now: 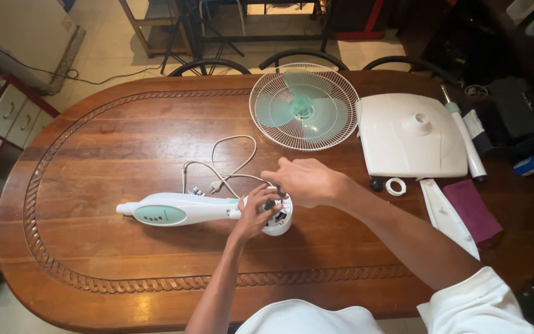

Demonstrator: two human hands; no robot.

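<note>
Motor housing: the round white housing (278,218) sits on the table just below centre, at the end of a long white neck (174,212) that runs off toward 9 o'clock.
Look of it: glossy white plastic; the neck carries a pale green oval control panel (159,214), and dark parts show on the top face of the housing (too small for me to tell what they are).
Left hand: my left hand (256,213) is wrapped around the near side of the housing where the neck joins, fingers curled narrow and gripping it.
Right hand: my right hand (303,180) comes in from 3 o'clock, fingertips pinched close on a small dark piece (281,192) at the top of the housing.
Doing it well: I judge the left hand should pin the housing flat so it cannot roll, while the right keeps its pinch straight over the small piece and turns without tilting.
Cord: a white power cord (233,162) loops toward 12 o'clock, its plug lying just beside the neck.
Further out: fan guard with green blades (304,106) at 1 o'clock; white square base (410,136), small dark knob (376,184) and white ring (395,186) at 3 o'clock; a purple cloth (472,209) beyond those.
</note>
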